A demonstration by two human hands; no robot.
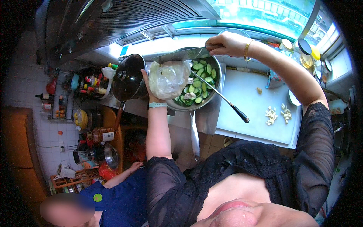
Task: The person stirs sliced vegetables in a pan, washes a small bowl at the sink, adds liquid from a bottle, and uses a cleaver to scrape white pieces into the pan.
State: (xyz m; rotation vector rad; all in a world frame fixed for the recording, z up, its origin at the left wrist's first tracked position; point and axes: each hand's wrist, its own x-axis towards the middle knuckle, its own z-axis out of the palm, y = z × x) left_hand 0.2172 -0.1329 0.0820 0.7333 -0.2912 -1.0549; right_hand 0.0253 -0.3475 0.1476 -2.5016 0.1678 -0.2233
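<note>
My left hand [149, 88] holds up a translucent plastic bag [170, 81] over the left side of a frying pan [208, 104]; pale contents show through its side. My right hand [225, 44] grips a broad metal blade [181, 55], which looks like a cleaver, its far end above the bag. Sliced cucumbers [198, 82] fill the visible part of the pan, with a few whitish lumps among them. A metal spatula or ladle with a black-tipped handle [227, 100] leans over the pan's right rim. The pan's bottom and left side are partly hidden by the bag.
Right of the stove, a white cutting board [244, 99] bears piles of garlic cloves [271, 115] and a piece of ginger [259, 90]. A lidded dark pan [129, 78] stands left. Jars [305, 52] line the windowsill. Another person [122, 195] is at lower left; a range hood [158, 14] hangs above.
</note>
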